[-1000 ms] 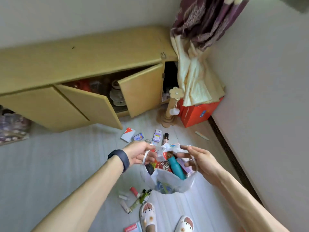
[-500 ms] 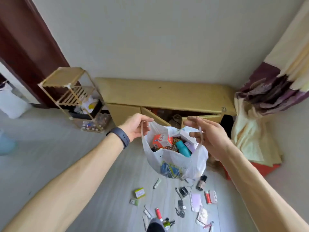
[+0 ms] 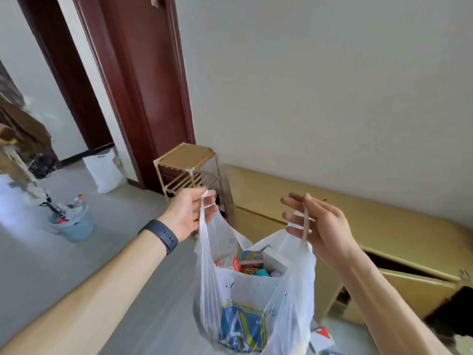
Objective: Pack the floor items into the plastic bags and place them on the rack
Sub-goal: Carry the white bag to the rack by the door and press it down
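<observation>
Plastic bag (image 3: pixel 256 290) is off the floor, hanging between both hands, mouth pulled open. It is full: boxes and small packs at the top, and a blue-and-yellow pack showing through the bottom. Left hand (image 3: pixel 188 213) has its fingers curled tight round the left handle (image 3: pixel 204 201); dark wristband (image 3: pixel 160 235) on that wrist. Right hand (image 3: pixel 322 226) has its fingers nearly straight and spread, with the right handle (image 3: pixel 304 221) hooked over them. Wooden rack (image 3: pixel 186 162) stands beyond the left hand, between the dark red door frame (image 3: pixel 143 85) and the low yellow cabinet (image 3: pixel 384 226). The cabinet's door is ajar at right. Blue bucket (image 3: pixel 74 224) and white sack (image 3: pixel 102 172) sit on the floor, far left.
</observation>
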